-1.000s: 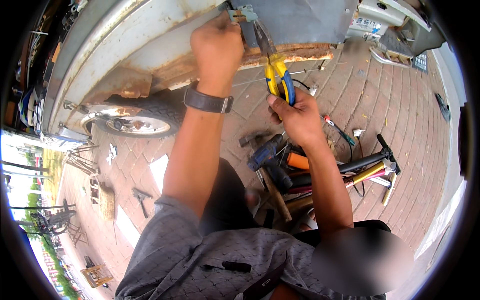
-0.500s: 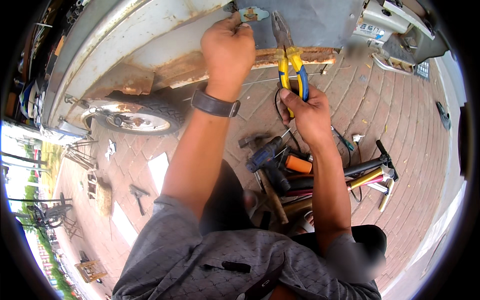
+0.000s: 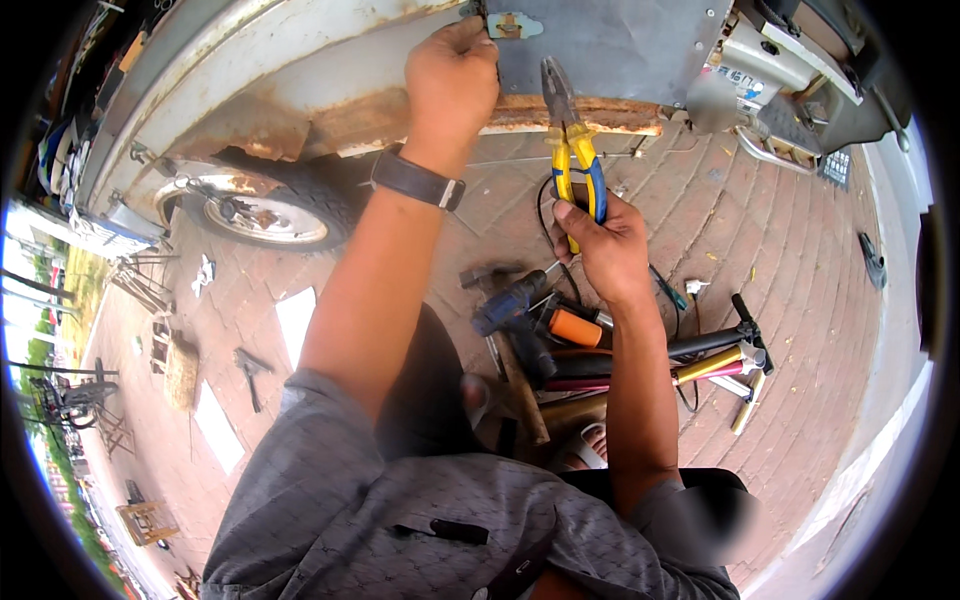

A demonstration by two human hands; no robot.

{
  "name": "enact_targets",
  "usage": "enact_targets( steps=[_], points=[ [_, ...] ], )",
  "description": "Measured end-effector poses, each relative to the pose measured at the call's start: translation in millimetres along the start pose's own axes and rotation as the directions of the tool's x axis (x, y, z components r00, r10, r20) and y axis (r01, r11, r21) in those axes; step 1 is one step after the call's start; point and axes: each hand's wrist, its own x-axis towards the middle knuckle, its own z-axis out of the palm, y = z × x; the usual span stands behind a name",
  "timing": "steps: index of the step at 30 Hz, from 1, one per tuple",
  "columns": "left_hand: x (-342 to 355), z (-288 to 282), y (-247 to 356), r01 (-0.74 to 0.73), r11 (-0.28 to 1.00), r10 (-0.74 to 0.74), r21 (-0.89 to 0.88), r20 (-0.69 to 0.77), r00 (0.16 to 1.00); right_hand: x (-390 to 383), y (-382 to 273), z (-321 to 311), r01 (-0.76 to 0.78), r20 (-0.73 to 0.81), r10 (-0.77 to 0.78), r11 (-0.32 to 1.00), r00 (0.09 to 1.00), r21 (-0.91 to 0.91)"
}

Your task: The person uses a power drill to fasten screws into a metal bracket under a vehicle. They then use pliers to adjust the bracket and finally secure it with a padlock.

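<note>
My left hand (image 3: 453,90) is closed, its fingertips pinched at the left edge of a grey metal panel (image 3: 620,60). Whatever those fingers grip is hidden behind them. Just to their right, a small pale-blue plate with a rusty middle (image 3: 515,26) is fixed on the panel. My right hand (image 3: 608,248) is wrapped round the yellow-and-blue handles of a pair of combination pliers (image 3: 567,128). The jaws point up and away from me, in front of the panel, with nothing visible between them. A rusty sill (image 3: 580,110) runs along the panel's bottom.
A small wheel (image 3: 268,218) stands under the rusted body at left. On the brick paving before me lie a cordless drill (image 3: 510,303), a hammer (image 3: 520,385), an orange cylinder (image 3: 575,328) and a floor pump (image 3: 715,340). White sheets (image 3: 297,322) and a slipper (image 3: 873,262) lie farther out.
The pliers have come down a little, towards me and away from the small plate. My left hand stays at the panel's edge. The whole view has shifted slightly.
</note>
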Motion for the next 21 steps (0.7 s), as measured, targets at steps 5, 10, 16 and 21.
enact_targets(
  steps=[5, 10, 16, 21],
  points=[
    [0.4, -0.4, -1.6, 0.035, 0.996, -0.032, -0.076, 0.036, 0.999, -5.6, -5.0, -2.7, -0.006, -0.01, 0.006, 1.0, 1.0, -0.005],
    [-2.1, -2.0, -1.7, 0.04, 0.997, -0.039, -0.07, 0.024, 0.999, -9.7, -7.5, -3.6, 0.009, -0.011, -0.009, 1.0, 1.0, 0.003],
    [-4.9, -12.1, -5.5, 0.003, 1.0, -0.003, -0.012, -0.006, 1.0, -15.3, -2.7, -1.4, 0.159, -0.019, -0.158, 0.986, 0.987, 0.054],
    [-7.1, -30.5, -7.3, -0.007, 1.0, 0.007, 0.001, -0.012, 1.0, -16.3, -9.6, 4.9, 0.366, -0.059, -0.363, 0.929, 0.93, 0.053]
  ],
)
